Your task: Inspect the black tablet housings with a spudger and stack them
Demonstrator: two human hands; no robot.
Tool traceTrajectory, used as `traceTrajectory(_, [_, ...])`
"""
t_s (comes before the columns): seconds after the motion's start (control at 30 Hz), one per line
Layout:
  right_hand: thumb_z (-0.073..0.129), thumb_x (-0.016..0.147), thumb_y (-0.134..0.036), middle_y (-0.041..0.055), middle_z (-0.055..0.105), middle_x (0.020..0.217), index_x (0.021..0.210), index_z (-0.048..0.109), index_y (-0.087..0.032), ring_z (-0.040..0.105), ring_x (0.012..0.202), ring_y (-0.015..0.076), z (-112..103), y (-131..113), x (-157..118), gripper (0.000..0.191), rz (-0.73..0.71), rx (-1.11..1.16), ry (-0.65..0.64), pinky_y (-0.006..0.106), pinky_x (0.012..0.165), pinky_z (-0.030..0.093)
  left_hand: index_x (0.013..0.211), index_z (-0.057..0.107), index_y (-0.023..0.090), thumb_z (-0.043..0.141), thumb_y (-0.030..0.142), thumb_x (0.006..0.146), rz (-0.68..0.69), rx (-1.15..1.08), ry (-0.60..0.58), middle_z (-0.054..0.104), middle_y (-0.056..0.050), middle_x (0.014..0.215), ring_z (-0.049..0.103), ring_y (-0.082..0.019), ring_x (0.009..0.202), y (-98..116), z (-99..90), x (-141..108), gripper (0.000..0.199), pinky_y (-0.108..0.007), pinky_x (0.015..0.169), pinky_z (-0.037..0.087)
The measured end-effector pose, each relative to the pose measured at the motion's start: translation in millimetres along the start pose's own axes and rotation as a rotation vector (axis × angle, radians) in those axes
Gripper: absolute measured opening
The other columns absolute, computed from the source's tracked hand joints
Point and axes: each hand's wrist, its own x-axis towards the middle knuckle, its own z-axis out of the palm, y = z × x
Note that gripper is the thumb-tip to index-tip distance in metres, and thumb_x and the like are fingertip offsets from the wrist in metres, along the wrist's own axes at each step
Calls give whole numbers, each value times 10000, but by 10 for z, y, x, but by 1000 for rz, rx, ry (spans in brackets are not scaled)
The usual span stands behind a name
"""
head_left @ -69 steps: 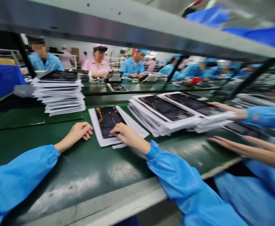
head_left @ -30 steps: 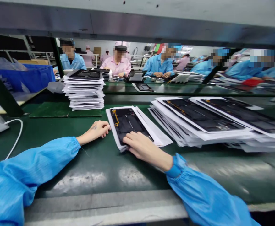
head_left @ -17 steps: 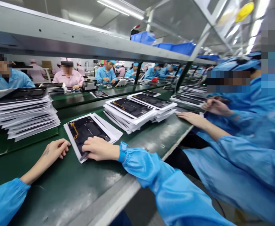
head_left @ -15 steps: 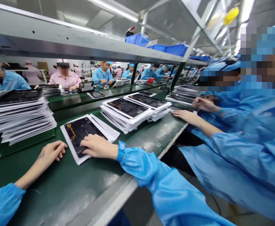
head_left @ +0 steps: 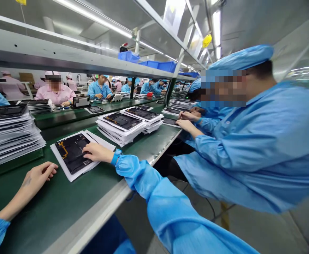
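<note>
While a co-worker [head_left: 249,141] in a blue smock leans over the bench at right, the long green workbench [head_left: 19,197] carries stacks of dark panels [head_left: 121,123] on white sheets, far and left. Nearest the person, a dark tablet panel [head_left: 69,153] lies flat on a white paper sheet [head_left: 100,143], its long axis running from the bench's far edge toward the near edge (an orange ribbon [head_left: 62,148] marks its left part). The right hand [head_left: 97,152] rests on it, fingers together, unclamped, hiding its right part. The left hand [head_left: 39,173] lies apart on the mat, half curled, holding nothing. Print on the panel is too small to read.
</note>
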Motion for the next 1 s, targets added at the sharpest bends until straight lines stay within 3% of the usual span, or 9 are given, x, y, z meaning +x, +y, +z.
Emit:
traceTrajectory(0.1, [625, 977, -365, 83, 651, 1233, 1228, 621, -173, 662, 1056, 214, -78, -69, -278, 316, 51, 21, 115, 432, 902, 576, 881, 740, 235, 505, 614, 765, 18, 57, -49, 749, -15, 815, 714, -239, 783, 66, -39, -91, 461, -303, 710, 530])
traceTrajectory(0.23, [622, 980, -363, 77, 661, 1205, 1206, 630, -172, 668, 1025, 202, -144, -61, -942, 296, 120, 28, 219, 418, 885, 581, 886, 755, 270, 553, 646, 714, 53, 77, -110, 766, -8, 857, 718, -280, 896, 166, -77, -165, 460, -310, 747, 520])
traceTrajectory(0.33, [621, 981, -361, 72, 668, 1177, 1181, 638, -171, 671, 999, 192, -161, -57, -1365, 276, 155, 13, 232, 401, 864, 586, 830, 752, 236, 722, 591, 589, -30, -169, -150, 758, -39, 868, 707, -292, 891, 301, -61, -173, 430, -316, 755, 552])
traceTrajectory(0.43, [617, 983, -359, 66, 673, 1152, 1150, 647, -172, 669, 981, 184, -176, -114, -1513, 252, 148, 12, 217, 391, 856, 583, 930, 703, 187, 802, 508, 568, -169, -427, -107, 730, -86, 1017, 699, -274, 936, 508, -1, -204, 494, -330, 787, 591])
traceTrajectory(0.53, [607, 987, -339, 58, 671, 1128, 1125, 650, -176, 656, 999, 188, -180, -191, -1384, 217, 85, 43, 206, 403, 886, 565, 1131, 638, 192, 768, 387, 751, -232, -554, -85, 620, -115, 1332, 659, -239, 1124, 722, 63, -245, 447, -320, 873, 598])
traceTrajectory(0.67, [536, 974, -168, 75, 657, 1048, 1127, 667, -189, 625, 1007, 210, -123, -232, -933, 203, -59, 88, 160, 400, 903, 531, 1275, 587, 165, 675, 253, 929, -281, -640, -41, 550, -127, 1410, 605, -257, 1215, 868, 67, -209, 368, -423, 951, 580])
traceTrajectory(0.83, [607, 912, -143, 88, 665, 1065, 1148, 688, -210, 600, 986, 225, -16, -321, -324, 258, -244, 22, 23, 374, 871, 502, 1307, 582, 167, 659, 282, 962, -304, -672, -33, 540, -115, 1406, 567, -283, 1252, 881, -89, -261, 371, -514, 1025, 519])
traceTrajectory(1.0, [678, 891, -188, 76, 655, 997, 1047, 663, -164, 589, 941, 221, 35, -492, -67, 159, -329, -152, -62, 352, 799, 476, 1326, 568, 176, 661, 257, 956, -306, -740, -73, 521, -116, 1429, 554, -283, 1267, 728, -271, -476, 389, -505, 1030, 518])
